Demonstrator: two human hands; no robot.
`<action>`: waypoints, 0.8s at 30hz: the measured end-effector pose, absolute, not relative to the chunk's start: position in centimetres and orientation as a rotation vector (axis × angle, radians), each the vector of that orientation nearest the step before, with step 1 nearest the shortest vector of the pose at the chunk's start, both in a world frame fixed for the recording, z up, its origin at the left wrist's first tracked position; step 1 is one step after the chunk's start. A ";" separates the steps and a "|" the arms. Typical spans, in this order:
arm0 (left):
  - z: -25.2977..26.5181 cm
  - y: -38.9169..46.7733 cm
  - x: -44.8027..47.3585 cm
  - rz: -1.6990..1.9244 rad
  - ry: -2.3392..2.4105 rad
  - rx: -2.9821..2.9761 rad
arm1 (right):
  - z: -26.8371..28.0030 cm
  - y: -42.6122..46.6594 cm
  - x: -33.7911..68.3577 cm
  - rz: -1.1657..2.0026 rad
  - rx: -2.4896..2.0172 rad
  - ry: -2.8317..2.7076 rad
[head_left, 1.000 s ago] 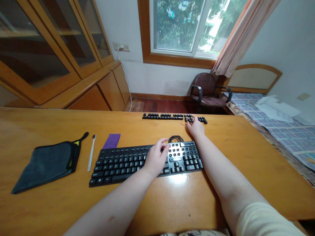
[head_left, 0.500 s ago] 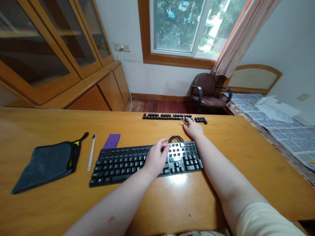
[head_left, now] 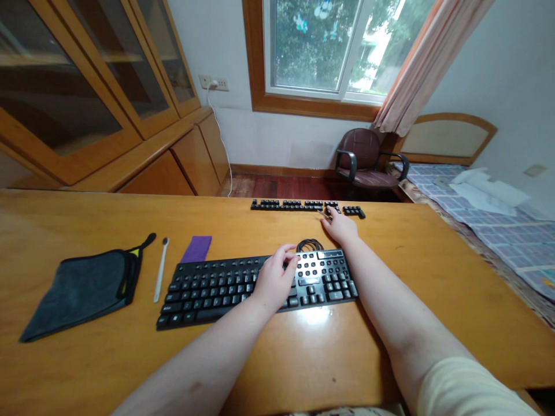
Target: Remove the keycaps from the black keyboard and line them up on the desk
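A black keyboard (head_left: 217,292) lies on the wooden desk, with bare switch sockets showing across its upper right part. Over the middle right of it rests my left hand (head_left: 277,274), fingers loosely bent and the thumb a little apart, with nothing visible in them. My right hand (head_left: 341,227) reaches to the far edge of the desk, its fingers closed on a thin metal tool (head_left: 323,214) whose exact kind is too small to make out. Just beyond it stand rows of loose black keycaps (head_left: 292,205), some hidden by the fingers.
A coiled black cable (head_left: 309,245) sits behind the keyboard. To the left lie a purple cloth (head_left: 197,249), a white-handled brush (head_left: 161,271) and a folded grey cloth (head_left: 89,286). Past the desk are a chair (head_left: 362,153), a bed (head_left: 489,214) and a glass-door cabinet (head_left: 117,138).
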State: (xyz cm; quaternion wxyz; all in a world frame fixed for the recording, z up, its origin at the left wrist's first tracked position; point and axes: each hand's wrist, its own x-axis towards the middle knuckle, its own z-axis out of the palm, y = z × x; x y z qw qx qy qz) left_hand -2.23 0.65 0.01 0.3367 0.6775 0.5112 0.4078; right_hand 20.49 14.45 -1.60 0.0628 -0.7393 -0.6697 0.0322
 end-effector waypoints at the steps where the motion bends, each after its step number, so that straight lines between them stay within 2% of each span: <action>1: 0.0 0.6 -2.2 1.061 1.333 1.767 | -1.6 14.4 20.5 0.097 -2.237 -2.025; 24: 0.3 0.6 -2.3 1.055 1.346 1.764 | -1.5 14.6 20.3 0.111 -2.265 -2.024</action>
